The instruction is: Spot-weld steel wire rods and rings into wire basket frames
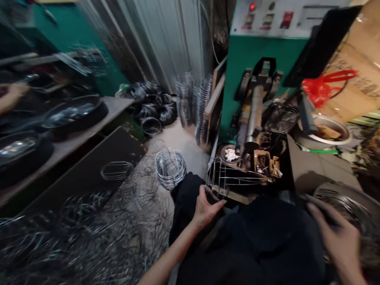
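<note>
My left hand (208, 209) pinches the near end of a wire frame (234, 176) between thumb and fingers, in front of the green machine. The frame has several thin parallel wires and reaches right, under the machine's steel cylinder (254, 118). My right hand (338, 235) is at the right, beside a large basin (322, 186) with wire rings (344, 200) in it. Motion blurs that hand, and its fingertips lie against something dark, so I cannot make out what it holds. Dark cloth (267, 237) covers my lap between the hands.
A small open box of metal bits (263, 160) and a dish with white scraps (230, 154) sit below the cylinder. Round wire baskets (170, 168) are stacked on the floor, with wire scraps (133, 225) around. At far left, another person's hand (13, 93) is over a bench (115, 105).
</note>
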Motion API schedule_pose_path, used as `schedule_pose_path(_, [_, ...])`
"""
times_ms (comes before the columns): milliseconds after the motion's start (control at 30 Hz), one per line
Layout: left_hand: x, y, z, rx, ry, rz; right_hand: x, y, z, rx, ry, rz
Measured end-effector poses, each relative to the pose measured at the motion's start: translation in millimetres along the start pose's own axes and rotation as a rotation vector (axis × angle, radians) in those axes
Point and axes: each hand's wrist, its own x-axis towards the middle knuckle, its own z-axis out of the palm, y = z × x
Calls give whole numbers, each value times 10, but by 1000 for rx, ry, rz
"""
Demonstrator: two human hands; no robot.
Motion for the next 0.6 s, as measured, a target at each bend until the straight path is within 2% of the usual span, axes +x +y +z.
schedule_pose_path(100, [-40,32,-9,34,6,11,274,-349,410,109,-178,-342])
schedule_pose_path(200, [-62,65,-48,58,-3,10,494,-681,801,37,-226,-573])
schedule_pose_path(267, [-54,94,-71,73,-1,7,556,-777,979,-23,-234,-633])
schedule_pose_path(367, [-8,156,-87,120,18,1,578,-747,1138,-76,-248,-648])
schedule_pose_path(500, [81,223,-87,162,21,7,606,-648,1232,-155,-254,-639])
schedule_pose_path(600, [130,223,-88,176,22,18,636,-642,1248,-132,-229,-669])
